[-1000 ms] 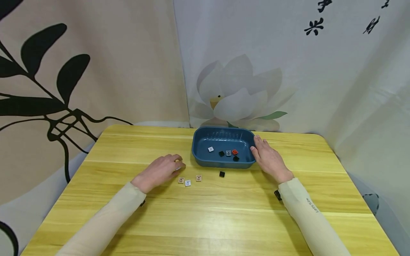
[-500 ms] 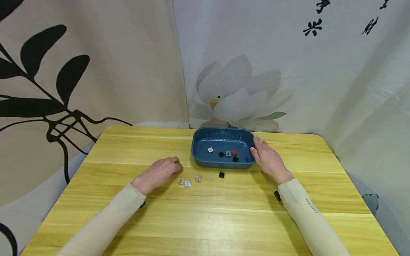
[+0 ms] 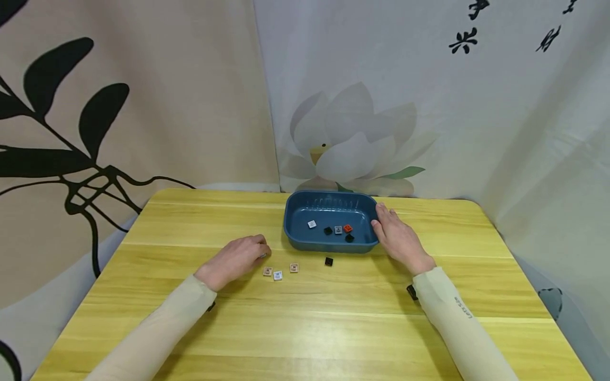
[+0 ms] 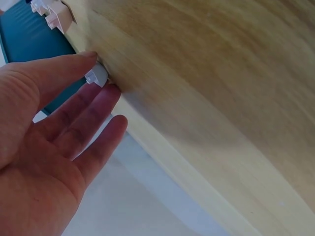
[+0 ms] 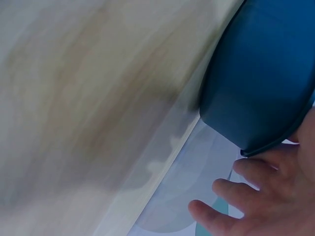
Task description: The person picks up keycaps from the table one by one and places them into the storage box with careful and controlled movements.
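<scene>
My left hand (image 3: 235,259) pinches a pale grey keycap (image 4: 97,74) between thumb and fingertips, low over the table. In the left wrist view its outer fingers stick out loosely. Beside this hand lie two beige keycaps, one nearer (image 3: 268,271) and one farther right (image 3: 294,268), with a white keycap (image 3: 278,275) between them. My right hand (image 3: 400,241) rests with straight fingers against the right end of a blue tray (image 3: 329,247), its thumb at the rim. In the tray are a white keycap (image 3: 312,224), a red one (image 3: 348,228), a grey one (image 3: 338,230) and black ones (image 3: 328,231).
A lone black keycap (image 3: 329,261) lies in front of the tray. The wooden table (image 3: 314,328) reaches back to a printed curtain (image 3: 219,95) just behind the tray.
My left hand's fingers have drawn together around the pale keycap, and the hand has shifted slightly left and nearer. The right hand stays against the tray.
</scene>
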